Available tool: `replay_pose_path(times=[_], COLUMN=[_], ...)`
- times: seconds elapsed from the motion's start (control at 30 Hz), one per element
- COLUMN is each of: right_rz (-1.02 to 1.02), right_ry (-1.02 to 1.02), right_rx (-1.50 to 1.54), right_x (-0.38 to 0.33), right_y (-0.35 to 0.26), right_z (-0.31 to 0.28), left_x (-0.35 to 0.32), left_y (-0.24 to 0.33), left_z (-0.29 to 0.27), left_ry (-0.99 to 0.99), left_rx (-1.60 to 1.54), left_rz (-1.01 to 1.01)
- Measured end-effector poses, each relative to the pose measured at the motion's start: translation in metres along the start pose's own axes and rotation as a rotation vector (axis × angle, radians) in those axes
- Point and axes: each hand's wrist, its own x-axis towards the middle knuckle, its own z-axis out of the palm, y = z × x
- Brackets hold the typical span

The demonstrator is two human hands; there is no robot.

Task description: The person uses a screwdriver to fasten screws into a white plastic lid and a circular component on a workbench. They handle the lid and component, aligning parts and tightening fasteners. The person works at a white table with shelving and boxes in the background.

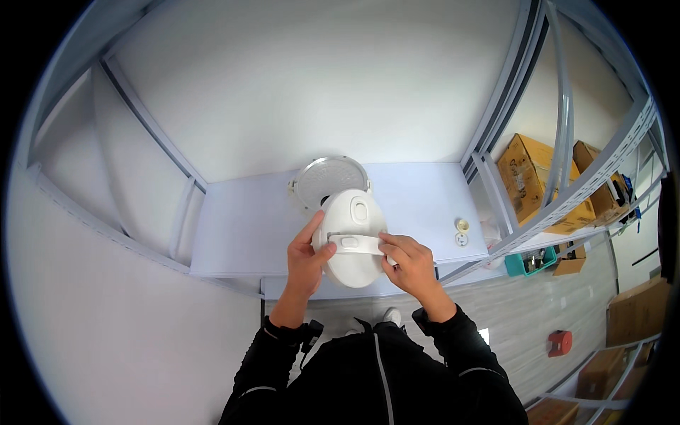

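A white rounded appliance (354, 219), like a rice cooker, stands at the front edge of a pale table (248, 227). Behind it lies a round, ribbed metal inner lid (329, 180). My left hand (307, 251) grips the cooker's left side, thumb up along the body. My right hand (407, 262) holds the right end of the white carrying handle (358, 245) that crosses the cooker's front. Both forearms, in black sleeves, come up from the lower edge.
Two small round white parts (462, 232) lie on the table to the right. White booth walls and metal frame bars surround the table. Cardboard boxes (535, 180) sit on shelving at the right, with a teal bin (530, 262) and a red object (559, 343) lower down.
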Motion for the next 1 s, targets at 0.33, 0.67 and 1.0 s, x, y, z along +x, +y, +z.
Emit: replay_pose_path(times=[0.33,0.67,1.0], right_rz=[0.009,0.052,0.058], right_ry=[-0.101,-0.155,-0.170], right_rx=[0.099,0.160,0.252], right_x=[0.013,0.006,-0.006], right_y=[-0.033,-0.050,-0.063], right_z=[-0.020,-0.033,-0.033], left_x=[-0.028,-0.043,-0.058], left_y=[0.028,0.023,0.015], left_z=[-0.009,-0.010,-0.011], left_ry=[-0.145,-0.218,-0.192], left_rx=[0.198,0.228,0.318], left_rz=[0.069,0.100,0.146])
